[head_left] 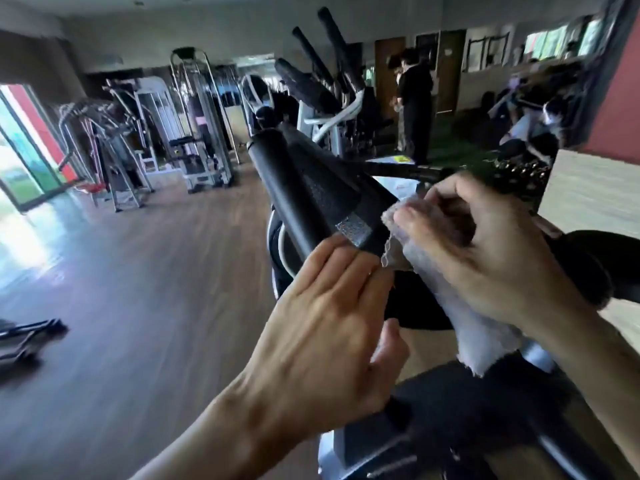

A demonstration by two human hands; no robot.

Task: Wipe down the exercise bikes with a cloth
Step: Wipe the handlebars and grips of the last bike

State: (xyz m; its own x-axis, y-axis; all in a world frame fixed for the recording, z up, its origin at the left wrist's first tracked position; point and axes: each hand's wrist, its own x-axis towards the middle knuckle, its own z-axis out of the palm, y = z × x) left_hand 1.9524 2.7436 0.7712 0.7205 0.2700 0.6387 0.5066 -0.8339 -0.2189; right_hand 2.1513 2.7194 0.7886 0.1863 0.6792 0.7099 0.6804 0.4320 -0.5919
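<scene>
The exercise bike's black handlebar (294,188) runs from upper left toward me, with a silver sensor patch near its lower end. My left hand (329,320) wraps around that lower end of the grip. My right hand (485,244) presses a pale, frayed cloth (478,337) against the bar just right of the patch; the cloth hangs down under my wrist. The bike's black and silver frame (460,420) lies below my hands, partly hidden by them.
Wooden floor (145,292) spreads to the left. Weight machines (194,133) stand at the far left and middle, an elliptical (329,81) just behind the bike. A person in black (414,102) stands at the back right. A dark folded item (27,337) lies on the floor at left.
</scene>
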